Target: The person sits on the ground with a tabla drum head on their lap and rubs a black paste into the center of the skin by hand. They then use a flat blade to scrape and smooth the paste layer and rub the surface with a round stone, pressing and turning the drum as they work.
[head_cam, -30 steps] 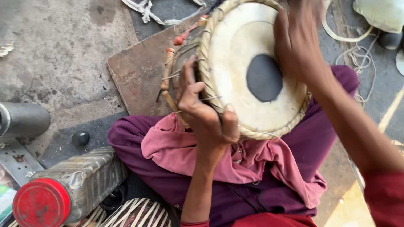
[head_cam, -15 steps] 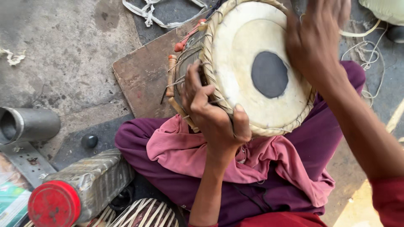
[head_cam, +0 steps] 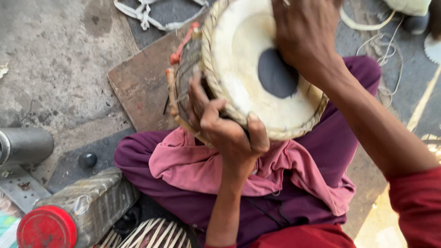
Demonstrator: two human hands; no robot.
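The person sits cross-legged on the concrete floor (head_cam: 55,69) with one small hand drum (head_cam: 250,78) propped on the lap, its pale skin head tilted up toward the camera and its dark round patch (head_cam: 277,73) near the middle. The left hand (head_cam: 225,131) is wrapped round the drum's lower rim, fingers curled over the braided edge and thumb pressed on the skin side, so it is closed firmly on the drum. The right hand (head_cam: 305,39) lies over the top of the head near the patch; it is partly cut off by the frame, and I cannot tell whether it grips or only rests there.

The drum looks like a stiff shell with a taut, fairly delicate skin, moderately heavy for its size, I would judge. The woven rim and the side lacing (head_cam: 177,87) with its orange pegs look like the safest places to hold it; the skin and patch look liable to mark.

Counted around it: one pink cloth (head_cam: 206,167) across the purple trousers, one plastic bottle (head_cam: 78,209) with a red cap lying at the lower left, one grey metal cylinder (head_cam: 23,144), one small dark ball (head_cam: 87,160), one flat board (head_cam: 142,92) under the drum's far side, and a tangle of white cord (head_cam: 142,11) at the top.
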